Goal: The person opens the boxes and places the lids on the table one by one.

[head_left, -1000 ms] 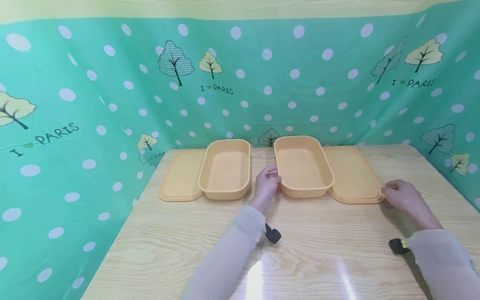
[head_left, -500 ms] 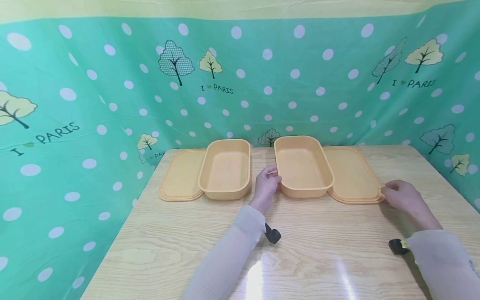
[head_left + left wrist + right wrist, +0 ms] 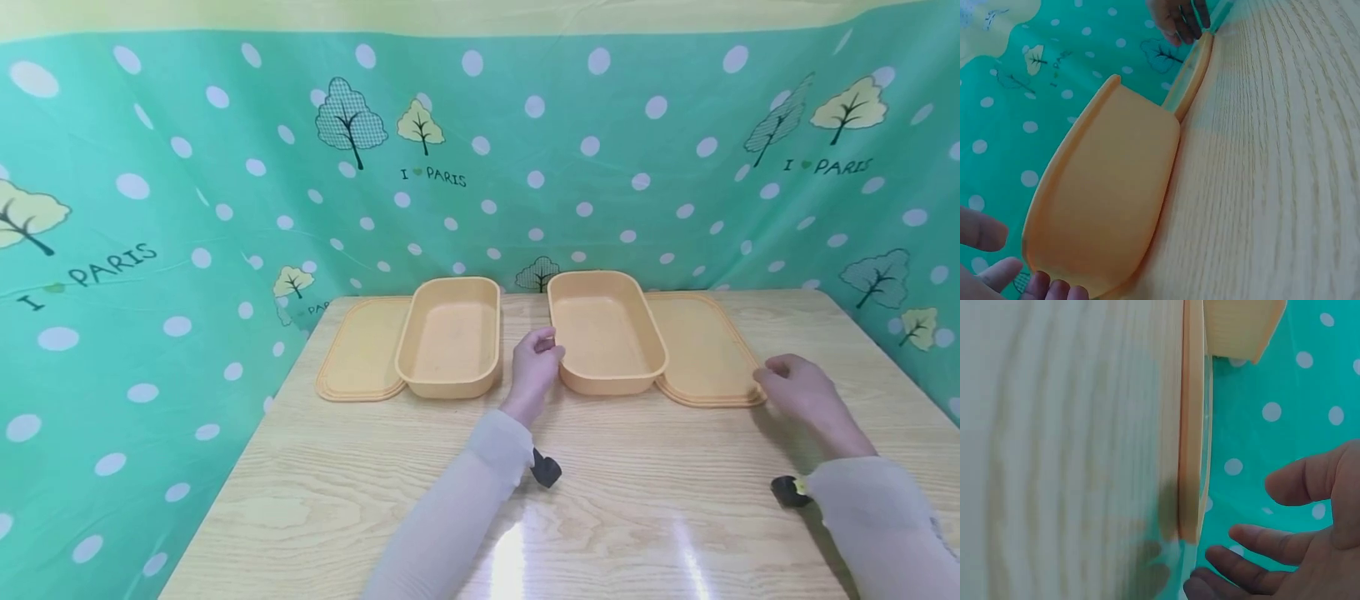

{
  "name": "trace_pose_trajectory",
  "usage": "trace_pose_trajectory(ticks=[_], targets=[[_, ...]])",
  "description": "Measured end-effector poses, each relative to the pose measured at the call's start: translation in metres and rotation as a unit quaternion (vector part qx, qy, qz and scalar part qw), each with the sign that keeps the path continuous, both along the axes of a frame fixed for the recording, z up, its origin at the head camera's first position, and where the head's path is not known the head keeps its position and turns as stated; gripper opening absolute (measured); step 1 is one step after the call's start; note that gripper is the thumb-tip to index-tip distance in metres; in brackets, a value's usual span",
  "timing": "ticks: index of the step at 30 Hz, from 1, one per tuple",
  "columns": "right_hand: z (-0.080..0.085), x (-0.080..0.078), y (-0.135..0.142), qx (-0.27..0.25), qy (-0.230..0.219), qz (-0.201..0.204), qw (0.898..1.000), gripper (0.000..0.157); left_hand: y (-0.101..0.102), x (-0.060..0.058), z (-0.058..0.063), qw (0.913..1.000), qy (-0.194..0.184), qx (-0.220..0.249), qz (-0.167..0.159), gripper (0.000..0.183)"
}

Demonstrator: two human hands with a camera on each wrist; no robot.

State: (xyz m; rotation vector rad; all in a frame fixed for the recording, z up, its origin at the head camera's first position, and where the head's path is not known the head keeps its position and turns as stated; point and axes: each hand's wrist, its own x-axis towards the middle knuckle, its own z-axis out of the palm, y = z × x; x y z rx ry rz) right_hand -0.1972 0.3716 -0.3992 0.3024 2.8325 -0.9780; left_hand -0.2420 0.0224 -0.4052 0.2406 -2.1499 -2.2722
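Note:
An orange plastic box (image 3: 606, 333) stands upright on the table, its mouth facing up. Against its left side rests my left hand (image 3: 534, 375); in the left wrist view the fingertips (image 3: 1059, 290) touch the box wall while the thumb is spread away. To the right of this box a flat orange lid (image 3: 705, 354) lies on the table, its left edge next to the box. My right hand (image 3: 802, 396) is at the lid's near right corner. In the right wrist view its fingers (image 3: 1250, 572) are loosely extended beside the lid's edge, gripping nothing.
A second orange box (image 3: 450, 333) stands to the left, with another lid (image 3: 363, 350) beside it. Behind the wooden table (image 3: 615, 492) hangs a green polka-dot curtain (image 3: 540, 150), close to the back of both boxes.
My right hand has loosened from the lid's corner and shifted slightly left. The left hand's fingers have shifted a little at the box's side. Boxes and lids stay in place.

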Motion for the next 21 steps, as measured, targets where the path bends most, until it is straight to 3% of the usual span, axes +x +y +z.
trace_pose_trajectory(ticks=[13,21], targets=[[0.025,-0.011,-0.032,0.022,0.045,0.075,0.996,0.068,-0.004,0.003,0.008,0.9956,0.023,-0.089,-0.016,0.039],[0.046,-0.025,-0.066,0.032,0.067,0.113,0.991,0.065,-0.019,0.007,0.024,0.9829,0.047,-0.167,-0.062,0.040]])
